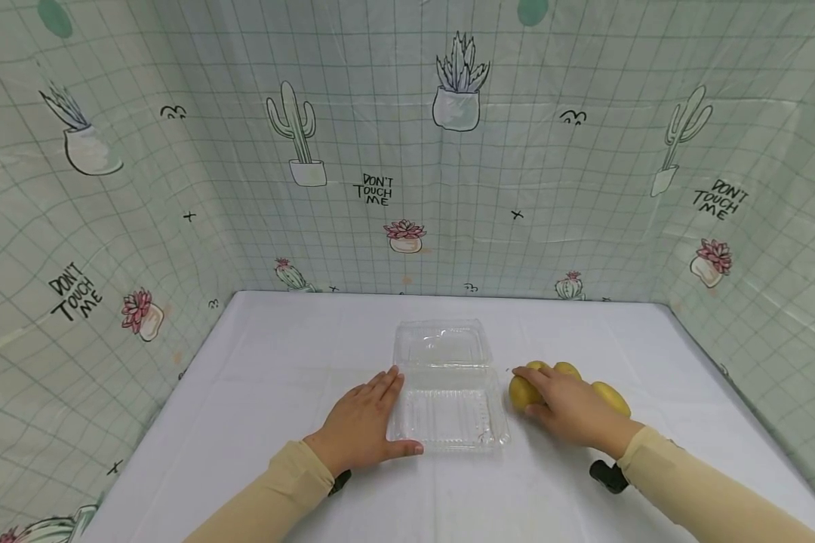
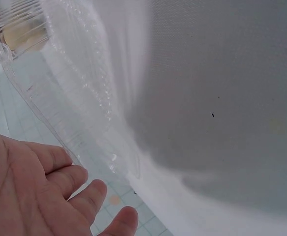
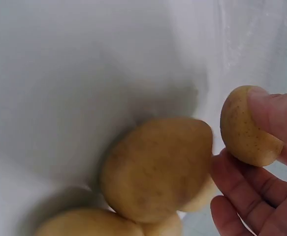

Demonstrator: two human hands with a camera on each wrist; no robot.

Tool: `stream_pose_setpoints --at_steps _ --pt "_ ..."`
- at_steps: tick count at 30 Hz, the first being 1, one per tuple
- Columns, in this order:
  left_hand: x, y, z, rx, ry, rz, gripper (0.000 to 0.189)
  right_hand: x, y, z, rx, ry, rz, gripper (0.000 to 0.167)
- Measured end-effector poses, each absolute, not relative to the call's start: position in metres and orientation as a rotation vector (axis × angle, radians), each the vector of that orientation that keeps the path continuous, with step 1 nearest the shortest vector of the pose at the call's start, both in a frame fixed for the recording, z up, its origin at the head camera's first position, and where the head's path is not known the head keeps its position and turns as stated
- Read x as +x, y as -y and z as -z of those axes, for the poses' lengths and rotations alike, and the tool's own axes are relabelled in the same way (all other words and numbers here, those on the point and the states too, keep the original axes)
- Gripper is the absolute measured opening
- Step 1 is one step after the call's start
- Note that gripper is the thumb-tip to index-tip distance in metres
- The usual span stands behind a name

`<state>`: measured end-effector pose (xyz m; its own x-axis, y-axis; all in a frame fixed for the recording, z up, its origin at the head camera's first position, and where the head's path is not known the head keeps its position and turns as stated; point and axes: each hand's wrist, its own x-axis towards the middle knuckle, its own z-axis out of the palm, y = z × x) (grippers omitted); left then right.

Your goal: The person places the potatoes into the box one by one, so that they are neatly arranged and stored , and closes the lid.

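Observation:
A clear plastic clamshell box lies on the white table with its lid folded back. My left hand touches the box's left edge, fingers straight and thumb along the front corner. In the left wrist view, the fingers meet the clear plastic rim. To the right of the box, my right hand pinches a potato between thumb and fingers. Right beside it lies a larger potato, and another potato shows at the bottom of that view.
Near the right hand, one potato lies by the wrist and another potato behind the knuckles. Black wrist gear sits under the right cuff. A patterned cloth stands around the table at the back and sides.

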<state>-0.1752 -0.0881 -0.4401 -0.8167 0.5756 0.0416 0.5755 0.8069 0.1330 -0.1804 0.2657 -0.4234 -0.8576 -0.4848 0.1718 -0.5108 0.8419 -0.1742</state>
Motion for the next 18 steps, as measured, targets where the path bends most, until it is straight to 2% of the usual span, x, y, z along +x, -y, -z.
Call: stream_pose_setpoints --at_steps 9,18 --pt "-0.176 0.089 0.44 0.965 -2.993 -0.199 0.108 -0.186 -0.258 0.396 0.849 2.895 -0.392 0.054" --pt "-0.176 0.089 0.441 0.954 -2.991 -0.214 0.108 -0.197 -0.216 0.38 1.011 3.014 -0.461 0.05"
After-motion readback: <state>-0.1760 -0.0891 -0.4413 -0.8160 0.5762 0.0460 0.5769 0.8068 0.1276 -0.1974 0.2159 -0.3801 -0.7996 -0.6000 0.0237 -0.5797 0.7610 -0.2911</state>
